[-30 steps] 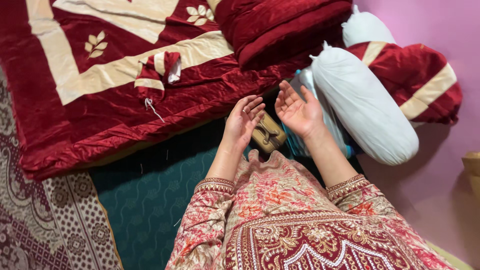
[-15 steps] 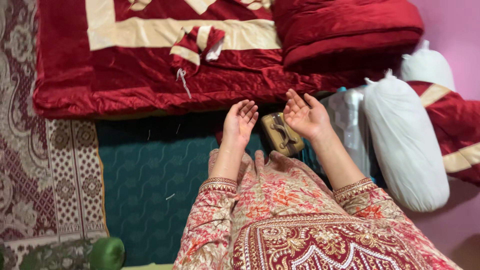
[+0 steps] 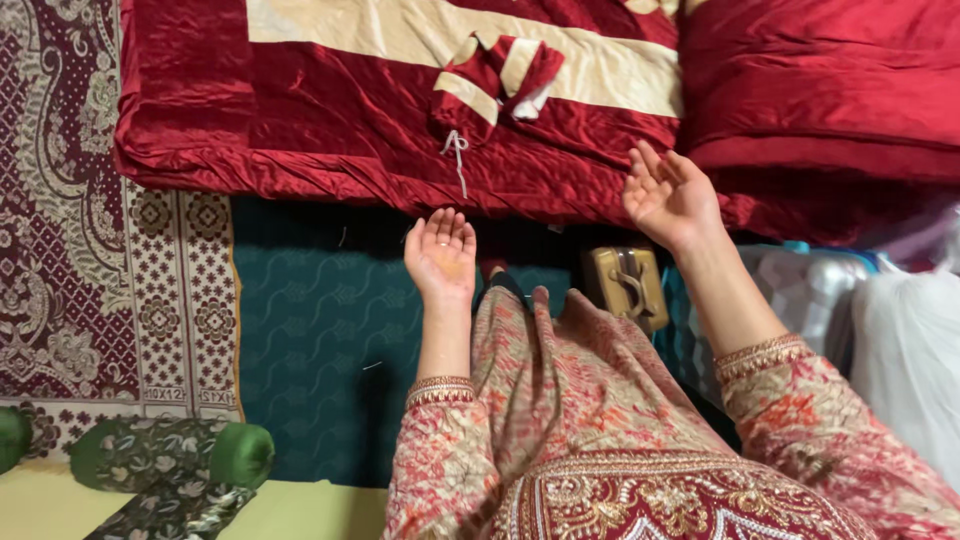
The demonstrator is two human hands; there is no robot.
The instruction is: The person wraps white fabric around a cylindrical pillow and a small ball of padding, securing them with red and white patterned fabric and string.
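Note:
My left hand (image 3: 441, 254) is held palm up over the green mat (image 3: 310, 340), empty, fingers together but not curled. Palm up and empty too, my right hand (image 3: 667, 195) hovers over the edge of the red and cream velvet quilt (image 3: 350, 120), its fingers spread. A small folded red and cream cloth cover (image 3: 492, 82) with a white drawstring lies on the quilt between and beyond my hands. A tan sandal (image 3: 626, 285) sits on the floor just below my right wrist. My patterned red dress fills the lower frame.
A folded red velvet blanket (image 3: 820, 80) lies at the top right. White stuffed bolsters in plastic (image 3: 910, 360) stand at the right. A maroon patterned rug (image 3: 90, 250) covers the left floor, with a green bolster (image 3: 170, 455) at the lower left.
My hands have moved apart: the left dropped lower over the green mat, the right rose towards the quilt edge. The view has shifted, bringing the green bolster in at the lower left.

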